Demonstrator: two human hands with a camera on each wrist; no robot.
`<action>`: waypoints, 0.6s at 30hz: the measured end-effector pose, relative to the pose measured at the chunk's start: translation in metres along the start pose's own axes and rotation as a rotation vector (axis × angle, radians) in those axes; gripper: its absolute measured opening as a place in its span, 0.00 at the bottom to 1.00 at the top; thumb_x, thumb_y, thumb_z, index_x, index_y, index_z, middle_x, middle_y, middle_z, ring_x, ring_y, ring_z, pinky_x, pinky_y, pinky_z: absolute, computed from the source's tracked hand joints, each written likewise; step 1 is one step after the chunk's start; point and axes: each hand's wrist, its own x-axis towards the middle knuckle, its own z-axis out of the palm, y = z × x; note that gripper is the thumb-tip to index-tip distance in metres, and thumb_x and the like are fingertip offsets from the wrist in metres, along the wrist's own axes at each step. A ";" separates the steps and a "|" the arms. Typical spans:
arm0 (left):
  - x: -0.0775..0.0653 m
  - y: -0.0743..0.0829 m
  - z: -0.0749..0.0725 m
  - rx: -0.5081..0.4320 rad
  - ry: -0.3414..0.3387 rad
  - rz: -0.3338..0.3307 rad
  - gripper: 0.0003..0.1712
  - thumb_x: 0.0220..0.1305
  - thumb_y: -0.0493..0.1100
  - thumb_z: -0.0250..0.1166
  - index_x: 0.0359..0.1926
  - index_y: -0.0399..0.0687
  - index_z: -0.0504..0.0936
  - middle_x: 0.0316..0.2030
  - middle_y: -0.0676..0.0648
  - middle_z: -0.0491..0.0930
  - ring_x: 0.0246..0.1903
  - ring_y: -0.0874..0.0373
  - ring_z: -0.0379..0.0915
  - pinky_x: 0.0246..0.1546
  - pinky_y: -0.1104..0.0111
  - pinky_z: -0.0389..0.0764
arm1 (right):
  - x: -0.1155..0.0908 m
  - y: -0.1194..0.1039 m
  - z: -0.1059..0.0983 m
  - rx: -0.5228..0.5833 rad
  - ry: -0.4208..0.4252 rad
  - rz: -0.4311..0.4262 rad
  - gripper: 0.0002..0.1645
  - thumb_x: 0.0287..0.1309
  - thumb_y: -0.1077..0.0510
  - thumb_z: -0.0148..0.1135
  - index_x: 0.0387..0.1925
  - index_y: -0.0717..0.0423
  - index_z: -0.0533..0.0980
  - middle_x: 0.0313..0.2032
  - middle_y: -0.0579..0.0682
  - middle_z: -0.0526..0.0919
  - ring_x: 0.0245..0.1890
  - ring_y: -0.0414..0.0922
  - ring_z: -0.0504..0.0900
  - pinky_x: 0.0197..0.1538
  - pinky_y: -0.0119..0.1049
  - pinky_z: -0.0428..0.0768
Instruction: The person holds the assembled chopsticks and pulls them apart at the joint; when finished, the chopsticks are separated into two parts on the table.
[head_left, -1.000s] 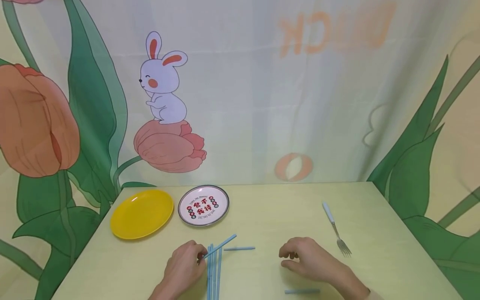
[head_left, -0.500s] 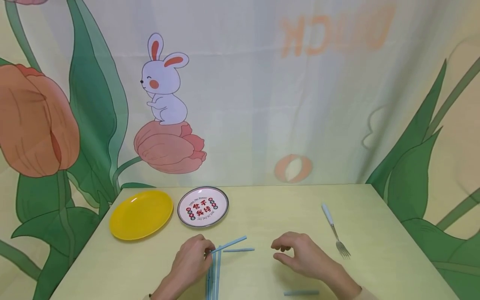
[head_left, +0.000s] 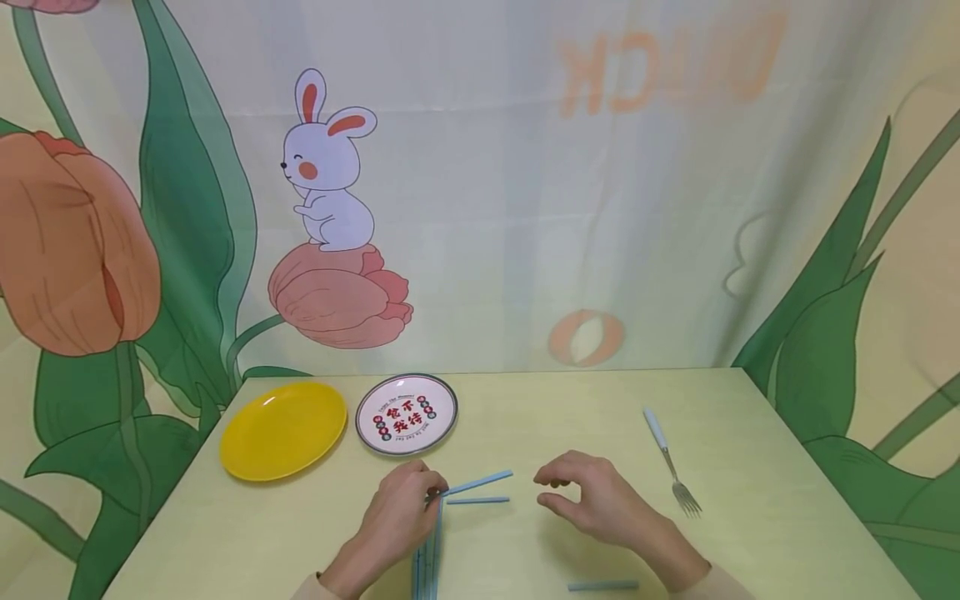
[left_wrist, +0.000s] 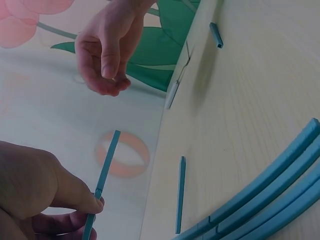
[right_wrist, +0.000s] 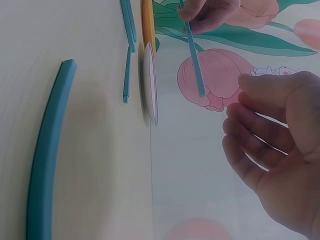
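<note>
My left hand (head_left: 400, 515) pinches a thin light-blue stick (head_left: 480, 482) between thumb and fingers, its free end pointing right and slightly up. In the left wrist view this stick (left_wrist: 107, 165) shows a small joint line near the thumb. Under and beside the hand lie several long blue sticks (head_left: 427, 567), side by side on the table. A shorter blue stick (head_left: 480, 501) lies crosswise just below the held one. Facing it from the right, my right hand (head_left: 592, 498) hovers with fingers loosely bent, thumb apart, holding nothing. Another short stick (head_left: 602, 586) lies below the right hand.
A yellow plate (head_left: 283, 432) and a white plate (head_left: 407, 414) with red characters sit at the back left of the pale table (head_left: 555, 417). A fork (head_left: 671, 462) with a light handle lies to the right. A printed curtain (head_left: 480, 183) hangs behind.
My left hand has moved right and slightly away from me with the pinched stick, which now lies flatter. My right hand has shifted a little left and away from me, toward the stick.
</note>
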 end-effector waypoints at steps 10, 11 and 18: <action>0.005 0.004 0.006 -0.004 0.032 0.072 0.06 0.50 0.31 0.68 0.28 0.45 0.87 0.24 0.54 0.74 0.27 0.64 0.68 0.29 0.72 0.70 | 0.013 -0.001 0.003 0.018 0.013 -0.023 0.11 0.52 0.60 0.72 0.39 0.49 0.82 0.37 0.40 0.85 0.34 0.42 0.82 0.39 0.34 0.81; 0.006 0.005 0.007 -0.004 0.034 0.079 0.06 0.50 0.31 0.68 0.28 0.45 0.87 0.24 0.54 0.75 0.27 0.64 0.68 0.29 0.73 0.70 | 0.014 -0.002 0.004 0.021 0.012 -0.025 0.11 0.52 0.60 0.72 0.39 0.50 0.82 0.37 0.40 0.85 0.34 0.43 0.82 0.39 0.34 0.81; 0.008 0.008 0.009 -0.022 0.017 0.096 0.06 0.50 0.31 0.68 0.30 0.44 0.87 0.25 0.54 0.76 0.27 0.64 0.68 0.29 0.72 0.70 | 0.018 -0.003 0.009 0.038 0.009 -0.040 0.10 0.52 0.60 0.72 0.38 0.53 0.83 0.37 0.44 0.86 0.35 0.42 0.81 0.40 0.33 0.80</action>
